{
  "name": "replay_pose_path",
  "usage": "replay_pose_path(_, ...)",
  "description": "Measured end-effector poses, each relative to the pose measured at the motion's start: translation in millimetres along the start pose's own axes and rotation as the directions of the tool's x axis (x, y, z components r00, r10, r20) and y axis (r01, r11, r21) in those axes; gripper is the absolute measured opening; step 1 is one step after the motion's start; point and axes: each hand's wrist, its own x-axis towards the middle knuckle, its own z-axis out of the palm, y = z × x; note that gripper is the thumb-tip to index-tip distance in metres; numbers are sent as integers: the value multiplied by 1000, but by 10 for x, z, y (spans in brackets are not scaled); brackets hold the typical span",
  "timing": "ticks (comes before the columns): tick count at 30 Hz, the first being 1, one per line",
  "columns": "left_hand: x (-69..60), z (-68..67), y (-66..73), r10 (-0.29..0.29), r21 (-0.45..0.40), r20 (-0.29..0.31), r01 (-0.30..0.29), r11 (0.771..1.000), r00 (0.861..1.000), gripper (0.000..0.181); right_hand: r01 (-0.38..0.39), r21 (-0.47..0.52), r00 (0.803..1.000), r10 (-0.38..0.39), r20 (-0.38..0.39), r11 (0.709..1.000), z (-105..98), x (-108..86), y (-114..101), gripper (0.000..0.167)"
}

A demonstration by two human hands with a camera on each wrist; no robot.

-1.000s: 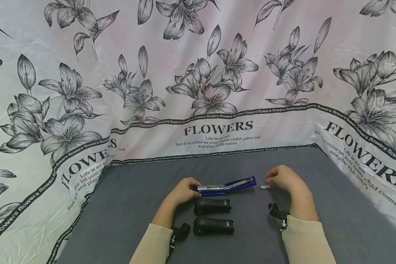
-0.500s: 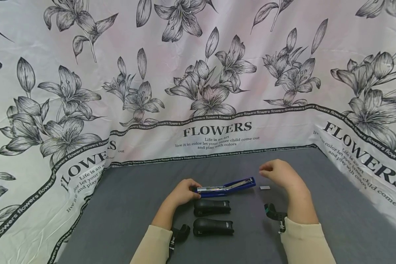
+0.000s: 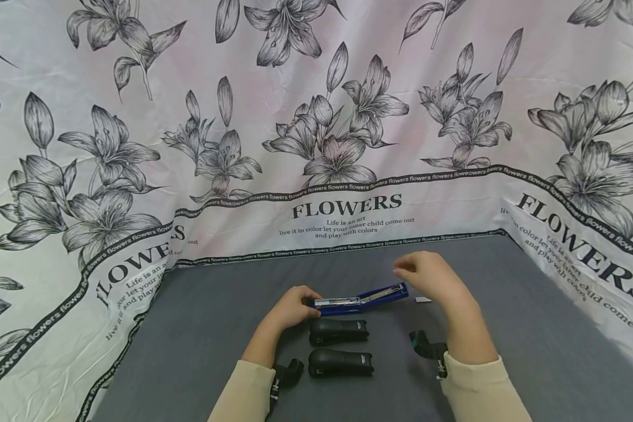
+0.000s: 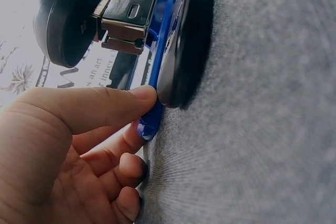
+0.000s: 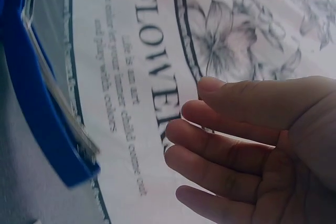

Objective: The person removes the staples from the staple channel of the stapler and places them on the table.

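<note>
A blue stapler [image 3: 340, 310] lies opened out on the grey table, its metal magazine on the left and its top arm swung to the right. My left hand [image 3: 294, 306] pinches the stapler's left end between thumb and forefinger, plain in the left wrist view. Above the stapler's right end hovers my right hand [image 3: 427, 275], thumb and forefinger together. Tiny thin metal ends, which look like staples [image 5: 208, 129], poke out below that forefinger; the rest is hidden by the fingers. A small pale strip [image 3: 423, 299] lies on the table, partly behind my right hand.
Two black staplers, an upper one [image 3: 339, 331] and a lower one [image 3: 340, 363], lie side by side in front of the blue one. A flower-printed cloth [image 3: 348, 217] rises behind the grey table [image 3: 216, 328].
My right hand has moved left, away from the pale strip and over the stapler's right end. My left hand keeps its grip, and the staplers have stayed in place.
</note>
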Motion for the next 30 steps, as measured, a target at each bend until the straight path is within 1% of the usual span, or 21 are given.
replay_pose_path(5,-6,1,-2,0,-3,-5,0,1000,1000,28,78,-21,997,-78,-9,997,98,20,-157,34)
replay_pose_path(9,-10,5,-6,-2,-6,-5,2,1000,1000,27,134,-37,991,-134,3,990,195,52,-242,32)
replay_pose_path(15,-9,8,-4,-6,-2,-10,6,1000,1000,26,187,-62,982,-186,27,980,336,86,-344,30)
replay_pose_path(23,2,1,4,-13,-5,-11,13,1000,1000,27,219,-78,974,-214,68,973,548,94,-470,30)
replay_pose_path(28,8,-14,12,-22,-25,0,22,999,1000,27,234,-82,969,-225,103,969,707,116,-514,29)
replay_pose_path(30,10,-24,12,-22,-34,0,22,999,1000,27,248,-77,964,-238,119,966,775,140,-517,28)
